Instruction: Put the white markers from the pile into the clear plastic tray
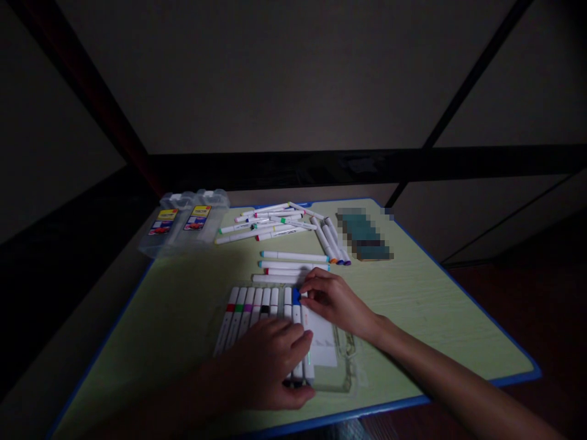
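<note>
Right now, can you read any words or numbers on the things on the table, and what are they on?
Nothing can be read here.
Label on the left clear case: yellow and red, print too small and dark.
Label on the right clear case: the same, unreadable.
White card in the tray: no print legible.
Teal block: blurred out.

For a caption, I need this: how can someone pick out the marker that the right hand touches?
On the green table, near its front edge, lies a clear case with a row of white markers. The right hand touches the marker near the row's right end; it alone in that row has a blue cap.
</note>
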Action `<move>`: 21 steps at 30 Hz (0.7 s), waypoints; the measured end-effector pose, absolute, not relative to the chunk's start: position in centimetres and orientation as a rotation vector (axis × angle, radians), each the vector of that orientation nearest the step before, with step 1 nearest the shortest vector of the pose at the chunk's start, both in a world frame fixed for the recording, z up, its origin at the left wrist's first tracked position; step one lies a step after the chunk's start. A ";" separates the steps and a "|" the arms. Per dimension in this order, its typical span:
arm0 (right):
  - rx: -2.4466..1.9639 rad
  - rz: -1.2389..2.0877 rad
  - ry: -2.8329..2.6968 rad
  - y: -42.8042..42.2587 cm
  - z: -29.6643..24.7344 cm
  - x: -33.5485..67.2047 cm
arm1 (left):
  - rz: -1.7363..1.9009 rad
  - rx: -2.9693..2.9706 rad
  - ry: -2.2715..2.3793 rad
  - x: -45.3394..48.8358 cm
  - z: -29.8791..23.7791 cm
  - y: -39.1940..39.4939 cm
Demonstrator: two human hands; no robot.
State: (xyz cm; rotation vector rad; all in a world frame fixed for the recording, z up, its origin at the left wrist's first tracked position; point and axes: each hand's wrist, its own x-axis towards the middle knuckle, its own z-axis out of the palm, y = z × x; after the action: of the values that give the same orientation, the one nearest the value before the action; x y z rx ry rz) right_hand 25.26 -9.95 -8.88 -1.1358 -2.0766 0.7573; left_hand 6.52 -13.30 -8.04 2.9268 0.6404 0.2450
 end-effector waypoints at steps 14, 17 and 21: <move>-1.138 0.744 -2.092 -9.9 -8.9 25.3 | 0.211 2.931 0.640 6.5 -8.4 -13.4; -1.135 0.739 -2.090 -9.9 -8.8 25.3 | 0.197 2.938 0.615 6.5 -8.4 -13.3; -1.129 0.732 -2.097 -9.8 -8.8 25.2 | 0.185 2.943 0.623 6.6 -8.5 -13.3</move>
State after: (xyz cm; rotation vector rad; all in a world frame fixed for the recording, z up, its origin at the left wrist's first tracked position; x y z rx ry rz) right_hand 25.24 -9.85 -8.78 -1.1288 -2.0969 0.7322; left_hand 6.56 -13.29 -8.49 2.9431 0.6233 0.1847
